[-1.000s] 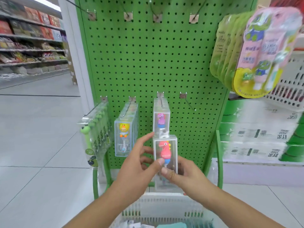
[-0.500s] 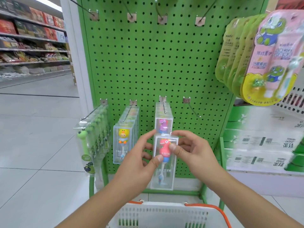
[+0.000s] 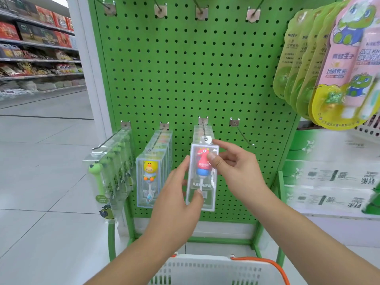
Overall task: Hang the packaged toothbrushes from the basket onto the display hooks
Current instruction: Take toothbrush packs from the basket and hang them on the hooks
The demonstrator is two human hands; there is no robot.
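Green pegboard (image 3: 185, 68), white basket (image 3: 216, 270) at bottom edge, left hand (image 3: 176, 194) gripping lower part of clear red-dino toothbrush box (image 3: 202, 173), right hand (image 3: 236, 169) pinching its top, box tab at third lower hook (image 3: 204, 130)

Green pegboard in front of me, hooks part-filled.

The pegboard (image 3: 185, 68) carries a lower row of four hooks: frog toothbrush packs (image 3: 111, 171) on the leftmost, duck toothbrush packs (image 3: 153, 173) beside them, clear boxes (image 3: 202, 132) on the third hook (image 3: 203, 128), and the rightmost hook (image 3: 242, 133) bare. My white basket (image 3: 205, 268) sits below.
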